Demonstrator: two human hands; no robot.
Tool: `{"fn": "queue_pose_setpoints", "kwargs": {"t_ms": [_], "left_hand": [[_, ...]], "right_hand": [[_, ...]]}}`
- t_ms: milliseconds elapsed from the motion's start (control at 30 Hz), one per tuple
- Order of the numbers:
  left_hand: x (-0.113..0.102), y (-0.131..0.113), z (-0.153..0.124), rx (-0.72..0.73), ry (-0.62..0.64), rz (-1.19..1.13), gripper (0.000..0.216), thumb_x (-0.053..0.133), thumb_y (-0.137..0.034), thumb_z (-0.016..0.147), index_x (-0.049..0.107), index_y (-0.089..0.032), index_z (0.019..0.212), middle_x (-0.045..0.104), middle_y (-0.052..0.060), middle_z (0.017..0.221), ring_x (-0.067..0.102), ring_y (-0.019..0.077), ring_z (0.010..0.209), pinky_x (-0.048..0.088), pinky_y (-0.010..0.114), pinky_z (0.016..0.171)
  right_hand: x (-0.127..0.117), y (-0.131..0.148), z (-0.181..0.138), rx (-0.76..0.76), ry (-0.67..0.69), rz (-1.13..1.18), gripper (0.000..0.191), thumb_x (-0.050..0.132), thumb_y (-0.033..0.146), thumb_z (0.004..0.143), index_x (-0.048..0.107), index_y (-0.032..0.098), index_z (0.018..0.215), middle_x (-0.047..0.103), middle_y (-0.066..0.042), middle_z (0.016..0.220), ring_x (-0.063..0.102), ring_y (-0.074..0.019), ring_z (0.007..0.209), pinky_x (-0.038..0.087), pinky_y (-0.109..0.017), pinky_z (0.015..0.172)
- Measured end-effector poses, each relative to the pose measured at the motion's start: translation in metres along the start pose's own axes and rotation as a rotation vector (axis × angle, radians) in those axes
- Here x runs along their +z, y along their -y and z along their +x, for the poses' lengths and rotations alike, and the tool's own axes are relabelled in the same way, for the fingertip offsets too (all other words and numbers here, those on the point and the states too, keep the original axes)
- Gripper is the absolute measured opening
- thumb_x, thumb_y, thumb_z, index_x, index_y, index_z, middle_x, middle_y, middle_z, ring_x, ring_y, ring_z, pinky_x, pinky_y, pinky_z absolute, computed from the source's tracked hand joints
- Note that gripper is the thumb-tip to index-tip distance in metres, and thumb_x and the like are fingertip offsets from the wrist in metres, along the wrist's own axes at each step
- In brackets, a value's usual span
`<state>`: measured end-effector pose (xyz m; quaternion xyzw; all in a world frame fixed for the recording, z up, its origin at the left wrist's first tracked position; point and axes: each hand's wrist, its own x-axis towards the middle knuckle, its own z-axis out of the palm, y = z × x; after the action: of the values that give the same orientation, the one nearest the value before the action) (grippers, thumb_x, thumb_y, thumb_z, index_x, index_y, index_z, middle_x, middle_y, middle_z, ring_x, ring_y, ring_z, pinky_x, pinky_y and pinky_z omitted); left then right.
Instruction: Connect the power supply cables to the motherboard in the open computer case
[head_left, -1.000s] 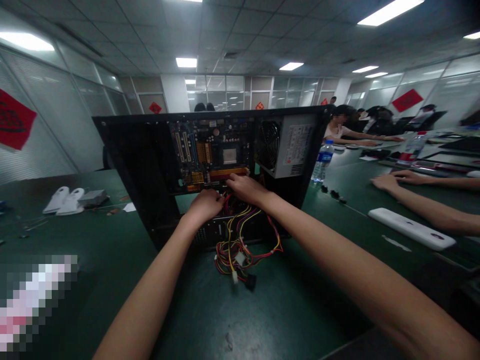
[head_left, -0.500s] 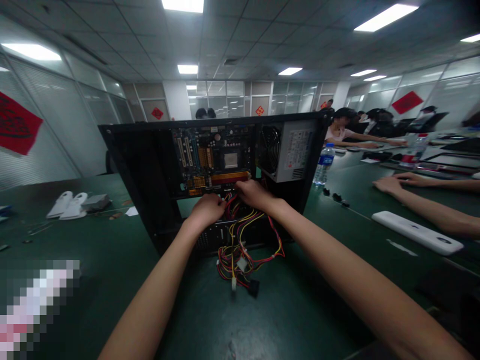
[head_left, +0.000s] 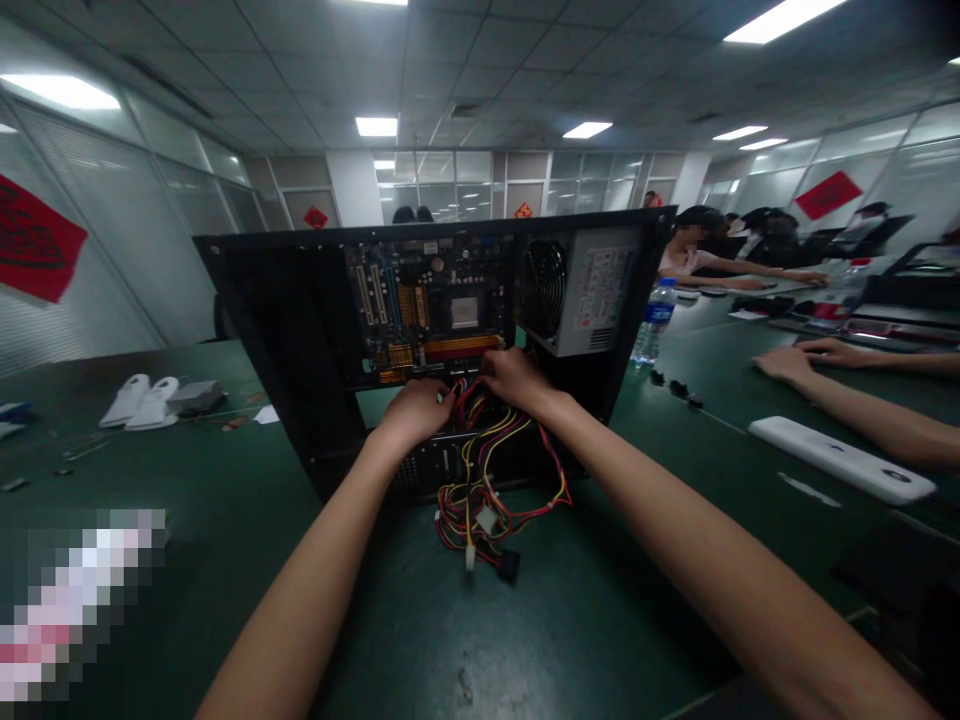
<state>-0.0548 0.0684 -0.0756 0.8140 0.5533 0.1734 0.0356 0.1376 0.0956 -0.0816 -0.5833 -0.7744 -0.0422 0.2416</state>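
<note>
An open black computer case (head_left: 277, 320) stands on the green table, showing its motherboard (head_left: 431, 310) and a grey power supply (head_left: 581, 290) with a fan. A bundle of red, yellow and black power cables (head_left: 487, 480) spills out of the case onto the table. My left hand (head_left: 416, 410) is curled inside the case below the motherboard, fingers closed among the cables. My right hand (head_left: 514, 380) reaches in beside it, fingers bent at the board's lower edge over the same wires. What either hand grips is hidden.
White plastic parts (head_left: 142, 400) and small pieces lie at the left of the green table (head_left: 600, 620). A water bottle (head_left: 649, 325) stands right of the case. Another person's forearms (head_left: 847, 405) rest at the right, by a white flat panel (head_left: 840, 458). Several people sit at the back right.
My right hand has slid down from the motherboard's lower edge towards the cable bundle. My left hand stays in about the same spot among the wires.
</note>
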Motion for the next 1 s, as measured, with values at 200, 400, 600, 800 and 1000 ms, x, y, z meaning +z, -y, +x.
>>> {"fn": "queue_pose_setpoints", "kwargs": {"t_ms": [200, 400, 600, 800, 1000], "left_hand": [[0.000, 0.001, -0.003, -0.018, -0.019, 0.009, 0.034, 0.046, -0.037, 0.094, 0.074, -0.019, 0.101, 0.074, 0.012, 0.108, 0.068, 0.0268, 0.102, 0.049, 0.033, 0.084], [0.002, 0.001, 0.000, 0.002, 0.000, -0.006, 0.034, 0.046, -0.036, 0.094, 0.074, -0.019, 0.100, 0.075, 0.012, 0.106, 0.068, 0.0265, 0.101, 0.048, 0.033, 0.083], [-0.003, -0.004, -0.004, -0.038, -0.085, 0.061, 0.035, 0.045, -0.041, 0.096, 0.071, -0.018, 0.097, 0.075, 0.012, 0.097, 0.070, 0.0261, 0.093, 0.048, 0.032, 0.076], [-0.016, -0.024, -0.020, -0.123, -0.229, 0.320, 0.044, 0.033, -0.044, 0.099, 0.069, -0.016, 0.100, 0.073, 0.014, 0.086, 0.071, 0.0306, 0.078, 0.047, 0.034, 0.062], [-0.005, -0.030, -0.050, -0.135, -0.253, 0.468, 0.057, 0.026, -0.044, 0.100, 0.071, -0.019, 0.076, 0.073, 0.012, 0.075, 0.070, 0.0295, 0.069, 0.042, 0.033, 0.057]], "right_hand": [[0.003, 0.003, 0.001, 0.004, 0.033, 0.007, 0.023, 0.058, 0.019, 0.088, 0.077, 0.015, 0.099, 0.076, -0.011, 0.097, 0.070, -0.0222, 0.090, 0.046, -0.026, 0.073], [0.002, 0.000, 0.002, 0.040, 0.025, -0.023, 0.022, 0.059, 0.022, 0.086, 0.078, 0.014, 0.094, 0.075, -0.013, 0.095, 0.070, -0.0250, 0.088, 0.046, -0.029, 0.071], [-0.008, 0.009, -0.005, -0.080, -0.128, 0.000, 0.022, 0.054, 0.026, 0.093, 0.073, 0.014, 0.094, 0.074, -0.011, 0.087, 0.068, -0.0209, 0.079, 0.043, -0.027, 0.065], [-0.076, 0.051, -0.040, -0.692, -0.648, 0.063, 0.027, 0.049, 0.023, 0.098, 0.067, 0.015, 0.080, 0.069, -0.005, 0.074, 0.062, -0.0147, 0.066, 0.043, -0.027, 0.062], [-0.153, 0.009, -0.068, -0.438, -1.379, 0.600, 0.021, 0.054, 0.021, 0.096, 0.065, 0.021, 0.078, 0.061, -0.002, 0.069, 0.058, -0.0115, 0.060, 0.045, -0.027, 0.061]]}}
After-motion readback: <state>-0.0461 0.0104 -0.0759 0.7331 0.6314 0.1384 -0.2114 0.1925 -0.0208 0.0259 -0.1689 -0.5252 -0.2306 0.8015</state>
